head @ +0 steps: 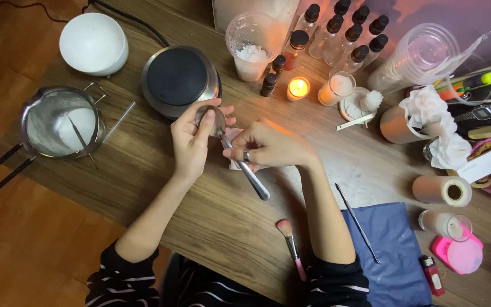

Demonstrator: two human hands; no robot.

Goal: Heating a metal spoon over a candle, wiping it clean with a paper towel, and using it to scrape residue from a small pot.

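At frame centre, my left hand (191, 139) grips the metal spoon (223, 136) bowl; my right hand (268, 146) pinches its handle over white tissue (233, 136). I advise steady support, wiping clear of the lit candle (298, 88) beyond.

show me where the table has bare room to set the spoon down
Bare wood lies in front of the left hand, between the metal pot and the makeup brush. A smaller patch sits between the right hand and the paper roll. The back edge is crowded: bottles, lit candle, hot plate.
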